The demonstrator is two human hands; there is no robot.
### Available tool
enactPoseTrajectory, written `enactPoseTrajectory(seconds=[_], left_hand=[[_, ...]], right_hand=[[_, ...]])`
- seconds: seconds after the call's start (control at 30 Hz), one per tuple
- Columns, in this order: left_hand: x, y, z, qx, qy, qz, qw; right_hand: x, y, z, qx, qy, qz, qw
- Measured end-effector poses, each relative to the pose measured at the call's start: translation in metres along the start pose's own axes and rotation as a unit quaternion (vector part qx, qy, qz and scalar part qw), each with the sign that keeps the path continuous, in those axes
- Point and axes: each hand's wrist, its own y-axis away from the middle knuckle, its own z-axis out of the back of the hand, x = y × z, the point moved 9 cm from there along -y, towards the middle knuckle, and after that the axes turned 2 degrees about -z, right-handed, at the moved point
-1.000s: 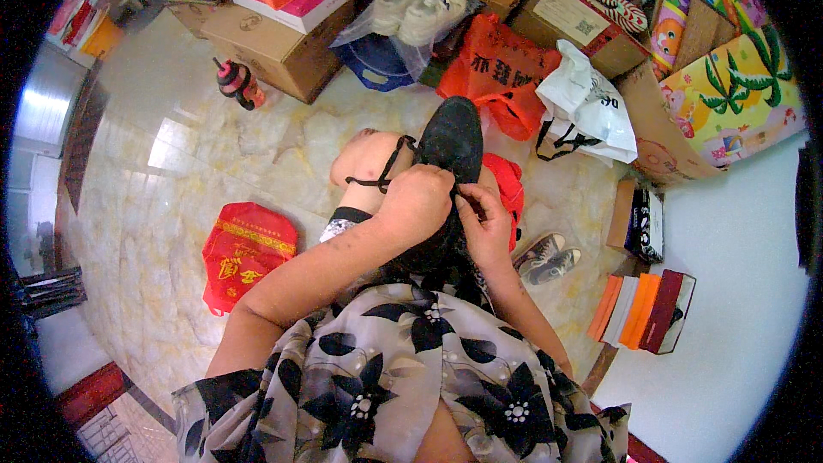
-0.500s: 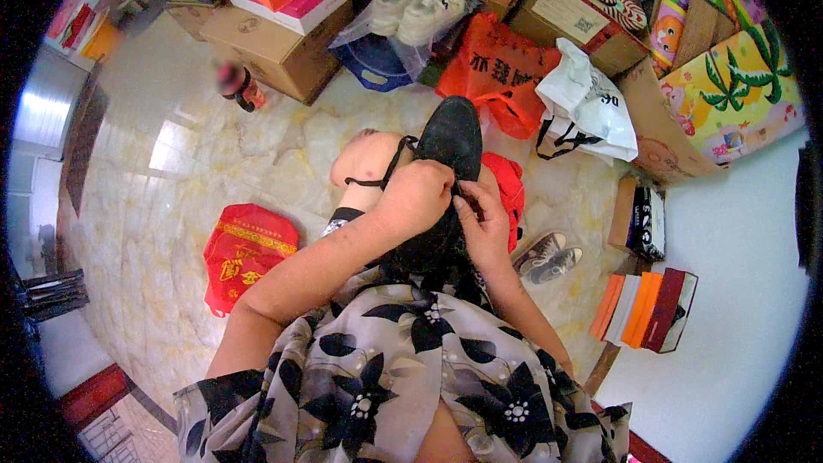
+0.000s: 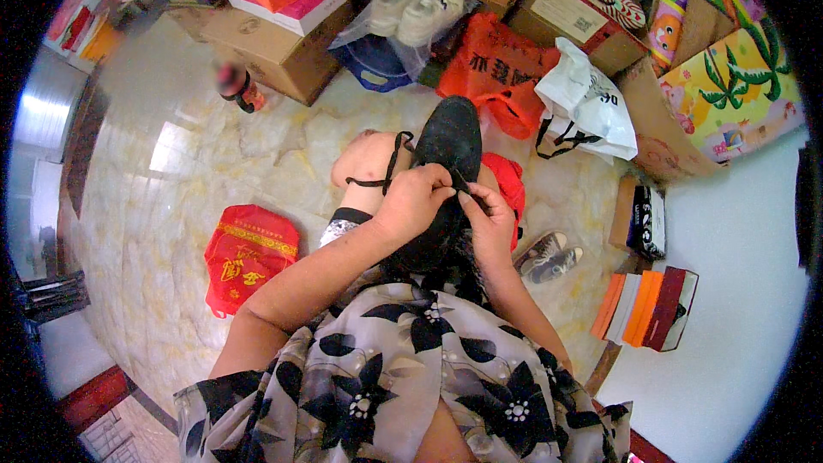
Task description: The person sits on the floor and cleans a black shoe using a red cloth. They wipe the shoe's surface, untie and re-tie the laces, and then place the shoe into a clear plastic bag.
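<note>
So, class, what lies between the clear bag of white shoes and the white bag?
In the head view, an orange-red bag lies between the clear bag and the white bag.

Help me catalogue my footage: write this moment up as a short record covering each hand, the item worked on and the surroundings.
Left hand: curled over the black shoe; what it pinches is unclear
Right hand: pinching a thin dark strand above the shoe
Shoe position: between the legs, toe pointing away
Left floor: red bag
Right floor: pair of sneakers
Beyond shoe: orange-red bag, white bag
</note>
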Motion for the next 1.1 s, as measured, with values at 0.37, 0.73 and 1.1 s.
enactPoseTrajectory(seconds=[0.37, 0.73, 1.1], left_hand=[[-0.003, -0.001, 0.000, 0.022, -0.066, -0.031, 0.997], [0.000, -0.005, -0.006, 0.020, -0.003, -0.032, 0.999], [-0.024, 0.006, 0.025, -0.070, -0.030, -0.115, 0.990]], right_hand=[[0.029, 0.007, -0.008, 0.010, 0.099, 0.119, 0.988], [0.014, -0.001, -0.002, 0.012, 0.068, 0.071, 0.995], [0.021, -0.010, 0.003, 0.007, 0.042, 0.076, 0.996]])
